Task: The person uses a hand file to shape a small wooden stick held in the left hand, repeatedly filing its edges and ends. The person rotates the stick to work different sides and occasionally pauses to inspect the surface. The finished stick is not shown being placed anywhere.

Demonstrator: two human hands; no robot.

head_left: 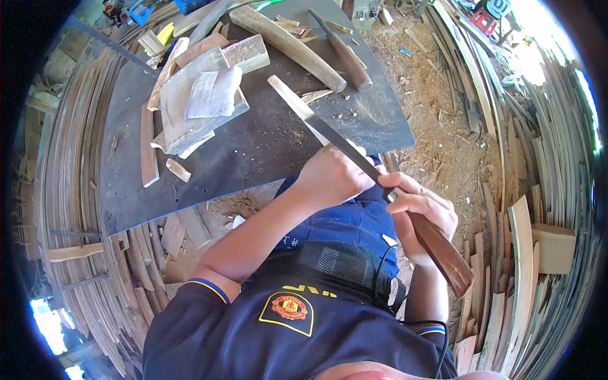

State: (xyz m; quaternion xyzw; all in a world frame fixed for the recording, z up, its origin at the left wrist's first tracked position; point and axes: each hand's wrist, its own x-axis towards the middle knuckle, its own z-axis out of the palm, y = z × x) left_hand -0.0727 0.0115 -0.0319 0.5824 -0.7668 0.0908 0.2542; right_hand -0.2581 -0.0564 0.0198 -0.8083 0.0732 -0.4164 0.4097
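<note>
My right hand point(424, 212) is wrapped round a long knife near where its dark wooden handle point(440, 253) meets the metal collar. The narrow grey blade of the knife point(345, 149) slants up and left, across my left hand point(335, 174). My left hand is closed on a pale, slim wooden stick point(291, 98), whose far end sticks out over the table's near edge. The blade overlaps the stick in view; whether its edge touches the wood I cannot tell. The fingers of my left hand are partly hidden behind the blade.
On the dark table point(253, 142) lie stacked wood blocks with a whitish cloth-like pad point(214, 93), a thick wooden club point(288, 47), another wooden-handled blade point(348, 60) and shavings. Long wood strips point(82, 164) line both sides. A cardboard box point(554, 248) stands at right.
</note>
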